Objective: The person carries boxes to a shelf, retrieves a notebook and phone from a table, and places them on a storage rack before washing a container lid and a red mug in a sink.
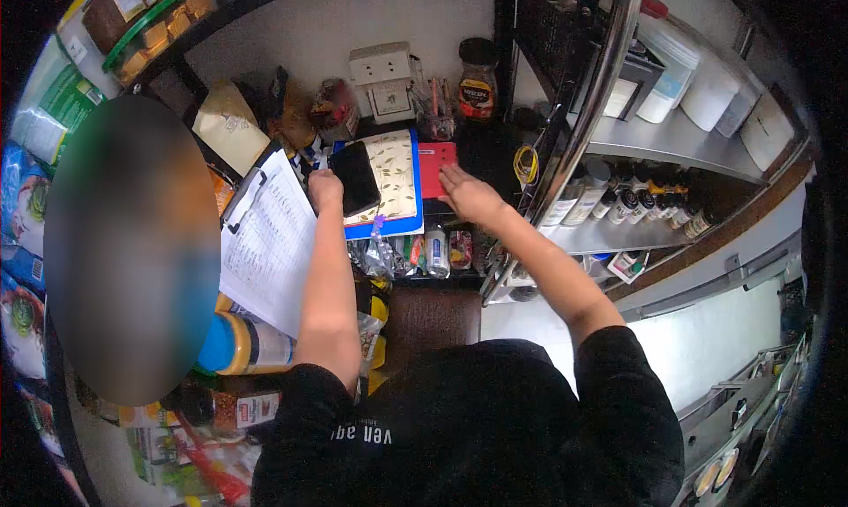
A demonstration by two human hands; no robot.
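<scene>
My left hand [327, 191] is curled closed beside a black phone [355, 177]; what its fingers grip is hidden. The phone lies on a leaf-patterned notebook [395, 171], which rests on a blue folder [417, 208]. Left of that hand, a clipboard [246, 203] with handwritten sheets [269, 242] is tilted close to my forearm. My right hand [473, 196] has its fingers stretched out at the right edge of a flat red item [431, 171], touching it. This red item sits just right of the folder.
Behind the folder are a white socket box [382, 67] and a coffee jar [477, 81]. A metal-edged shelf [680, 149] with bottles and tubs stands at the right. Packages and a blue-lidded jar [256, 346] crowd the left. A brown seat [431, 320] is below the counter.
</scene>
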